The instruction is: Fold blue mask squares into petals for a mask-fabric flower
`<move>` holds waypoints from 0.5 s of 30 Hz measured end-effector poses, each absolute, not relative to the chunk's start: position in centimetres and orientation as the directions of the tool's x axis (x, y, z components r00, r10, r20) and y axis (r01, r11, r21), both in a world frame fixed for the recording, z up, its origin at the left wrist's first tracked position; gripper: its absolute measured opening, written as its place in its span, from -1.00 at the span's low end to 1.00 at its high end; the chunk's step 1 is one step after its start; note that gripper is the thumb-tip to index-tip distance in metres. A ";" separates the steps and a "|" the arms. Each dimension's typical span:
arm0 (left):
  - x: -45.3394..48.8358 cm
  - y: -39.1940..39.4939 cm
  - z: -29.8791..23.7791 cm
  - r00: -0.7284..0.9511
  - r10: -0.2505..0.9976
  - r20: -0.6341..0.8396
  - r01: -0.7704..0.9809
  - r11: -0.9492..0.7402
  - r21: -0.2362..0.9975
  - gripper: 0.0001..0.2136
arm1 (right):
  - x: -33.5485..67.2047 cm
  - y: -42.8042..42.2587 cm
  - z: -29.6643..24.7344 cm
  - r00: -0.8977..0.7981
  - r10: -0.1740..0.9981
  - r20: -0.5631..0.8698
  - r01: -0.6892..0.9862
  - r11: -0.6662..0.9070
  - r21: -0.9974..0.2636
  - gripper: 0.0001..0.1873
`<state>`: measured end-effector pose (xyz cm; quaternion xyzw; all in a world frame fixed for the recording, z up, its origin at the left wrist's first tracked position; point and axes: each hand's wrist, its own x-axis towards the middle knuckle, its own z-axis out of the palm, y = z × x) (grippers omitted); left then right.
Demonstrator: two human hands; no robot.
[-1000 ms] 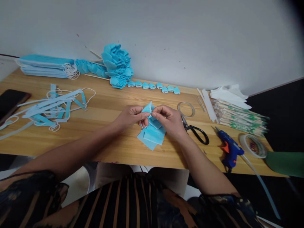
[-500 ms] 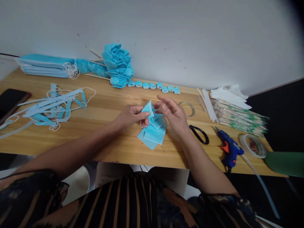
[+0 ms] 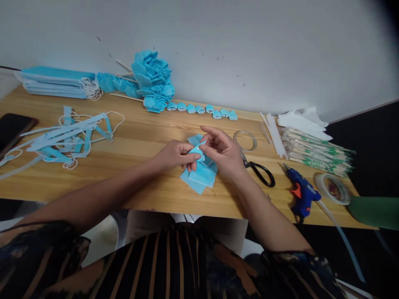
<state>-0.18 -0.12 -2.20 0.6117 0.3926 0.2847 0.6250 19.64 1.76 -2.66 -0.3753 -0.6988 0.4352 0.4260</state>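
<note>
Between my two hands is a small folded piece of blue mask fabric (image 3: 197,151), its white underside partly showing. My left hand (image 3: 180,155) pinches its lower left side between thumb and fingers. At its upper right, the thumb and forefinger of my right hand (image 3: 225,153) close on the edge; the other fingers are curled. Below, several flat cut blue fabric pieces (image 3: 202,176) lie overlapping on the wooden table (image 3: 140,182). Farther back runs a row of small folded blue petals (image 3: 200,109).
Blue fabric flowers on sticks (image 3: 152,79) and a stack of masks (image 3: 57,82) stand at the back left, with cut strips and ear loops (image 3: 67,139) in front. A phone (image 3: 14,131) lies far left. On the right are scissors (image 3: 263,173), a glue gun (image 3: 301,193), tape (image 3: 333,189) and wrapped sticks (image 3: 318,149).
My right hand has come in to the left and taken hold of the folded fabric. The piece has tilted over to the right. The view has shifted slightly, uncovering more of the scissors.
</note>
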 end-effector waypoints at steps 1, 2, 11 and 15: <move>-0.2 -0.1 -2.2 0.535 0.833 -0.143 0.123 0.091 0.988 -0.71 | 19.6 1.7 -2.6 -0.352 0.893 0.280 0.169 0.354 -0.920 -0.51; -0.2 -0.1 -2.2 0.538 0.830 -0.146 0.122 0.095 0.988 -0.71 | 19.6 1.6 -2.5 -0.348 0.890 0.293 0.182 0.371 -0.910 -0.51; -0.1 0.0 -2.2 0.508 0.840 -0.192 0.063 0.186 0.981 -0.72 | 19.9 1.4 -2.3 -0.295 0.886 0.357 0.251 0.433 -0.866 -0.55; -0.1 0.0 -2.2 0.472 0.857 -0.206 0.014 0.226 0.974 -0.74 | 20.0 1.0 -2.0 -0.284 0.859 0.426 0.308 0.502 -0.808 -0.60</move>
